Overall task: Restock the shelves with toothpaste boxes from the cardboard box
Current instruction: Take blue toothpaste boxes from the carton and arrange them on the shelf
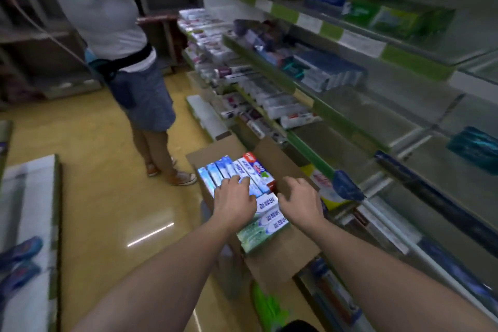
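The cardboard box (272,259) stands open-topped, flaps folded out, toothpaste boxes (242,170) filling it to the brim. Right of it, bare shelf (350,110) stretches offer room; packed products crowd the shelves beyond it. Left of it a standing person (140,75) narrows the aisle floor (107,197).

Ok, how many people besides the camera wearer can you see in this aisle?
1. A person in a white top and denim shorts stands on the floor left of the shelves, beyond the cardboard box. Others may be out of view.
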### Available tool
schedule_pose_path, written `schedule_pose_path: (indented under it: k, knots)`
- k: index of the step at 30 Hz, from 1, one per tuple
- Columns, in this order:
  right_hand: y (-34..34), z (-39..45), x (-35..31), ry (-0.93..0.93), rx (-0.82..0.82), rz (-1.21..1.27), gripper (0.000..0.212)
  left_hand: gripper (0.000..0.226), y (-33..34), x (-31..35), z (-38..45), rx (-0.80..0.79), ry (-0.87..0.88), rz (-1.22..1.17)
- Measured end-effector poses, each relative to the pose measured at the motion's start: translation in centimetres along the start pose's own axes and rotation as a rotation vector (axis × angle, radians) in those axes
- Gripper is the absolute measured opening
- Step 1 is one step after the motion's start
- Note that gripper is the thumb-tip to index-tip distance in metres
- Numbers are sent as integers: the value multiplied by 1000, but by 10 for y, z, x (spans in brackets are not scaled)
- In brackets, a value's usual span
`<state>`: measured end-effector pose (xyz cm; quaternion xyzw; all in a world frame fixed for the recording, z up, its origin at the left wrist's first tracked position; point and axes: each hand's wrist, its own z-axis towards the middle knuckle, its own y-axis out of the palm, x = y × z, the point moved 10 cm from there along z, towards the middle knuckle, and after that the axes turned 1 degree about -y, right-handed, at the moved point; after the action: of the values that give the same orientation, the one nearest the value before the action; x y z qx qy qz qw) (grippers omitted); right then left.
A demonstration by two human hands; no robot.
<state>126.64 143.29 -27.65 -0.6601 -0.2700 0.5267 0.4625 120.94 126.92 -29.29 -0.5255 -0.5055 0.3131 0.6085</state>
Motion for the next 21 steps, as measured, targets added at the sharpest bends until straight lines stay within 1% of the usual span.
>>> schedule_pose_path:
  k: [9, 12, 15, 19, 21]
  knots:
    - [88, 106, -2, 13, -269, 50, 53, 50, 37, -61, 75, -62, -255, -22]
    - [111, 135, 2, 9, -356, 37, 56, 51, 55, -68, 98, -112, -329, -53]
    - [135, 156, 5, 15, -441, 52, 53, 53, 75, -70, 115, -153, -389, -96]
    - [169, 175, 10, 75, -542, 117, 58, 52, 99, -71, 132, -203, -449, -149]
    - [185, 182, 11, 105, -584, 142, 57, 53, 108, -74, 140, -218, -473, -154]
